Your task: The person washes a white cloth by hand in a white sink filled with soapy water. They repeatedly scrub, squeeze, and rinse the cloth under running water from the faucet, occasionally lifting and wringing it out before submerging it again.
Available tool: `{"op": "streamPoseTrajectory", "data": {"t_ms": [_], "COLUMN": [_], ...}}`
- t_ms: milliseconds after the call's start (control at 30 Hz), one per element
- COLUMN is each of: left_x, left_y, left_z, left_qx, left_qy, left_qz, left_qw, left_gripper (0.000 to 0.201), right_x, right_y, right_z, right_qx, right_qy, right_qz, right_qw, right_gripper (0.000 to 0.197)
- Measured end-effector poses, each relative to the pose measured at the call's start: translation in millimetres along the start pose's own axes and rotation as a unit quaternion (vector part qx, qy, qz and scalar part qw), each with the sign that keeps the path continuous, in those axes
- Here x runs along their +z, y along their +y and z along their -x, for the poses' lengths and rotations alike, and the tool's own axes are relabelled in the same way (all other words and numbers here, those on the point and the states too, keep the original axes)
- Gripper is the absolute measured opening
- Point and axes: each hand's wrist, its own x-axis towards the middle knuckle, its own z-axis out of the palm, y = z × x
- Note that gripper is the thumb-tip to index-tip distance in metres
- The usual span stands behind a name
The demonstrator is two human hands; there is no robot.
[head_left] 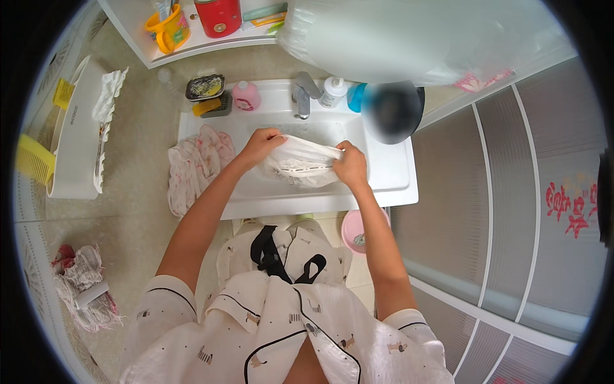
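Over the basin of a white sink (384, 182), a white piece of cloth (304, 160) with a dark dashed trim is stretched between my hands. My left hand (261, 147) pinches its upper left edge. At the right edge, my right hand (350, 165) grips the fabric with closed fingers. The lower folds bunch together and hang down into the basin; what lies beneath them is hidden. Behind the cloth stands a grey metal faucet (304, 96). A pink-patterned cloth (198, 166) lies crumpled over the sink's left rim, near my left forearm.
Along the sink's back stand a pink bottle (246, 96), a white pump bottle (333, 93) and a soap dish (205, 88). A dark round object (393, 112) sits back right. Below is a pink basin (358, 230). An overhead shelf holds a yellow cup (168, 29) and a red container (219, 17).
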Motion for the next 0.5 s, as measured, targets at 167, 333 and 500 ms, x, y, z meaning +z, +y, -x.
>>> {"op": "streamPoseTrajectory", "data": {"t_ms": [167,333,500], "left_x": [-24,-41,-42], "left_y": [-12,-42,-20], "left_z": [-1,-2,-5], "left_qx": [0.058,0.022,-0.211], "left_qy": [-0.062,-0.092,-0.142], "left_qz": [-0.137,-0.312,0.007], "left_qw": [0.987,0.945,0.967], "left_gripper": [0.019,0.026,0.027], "right_x": [-27,-49,-58], "right_y": [13,-11,-3], "right_z": [-18,-23,-21], "right_qx": [0.02,0.119,0.122], "right_qy": [-0.131,-0.252,-0.271], "right_qz": [-0.163,-0.24,-0.27], "right_qw": [0.978,0.93,0.916], "right_gripper": [0.021,0.015,0.016]}}
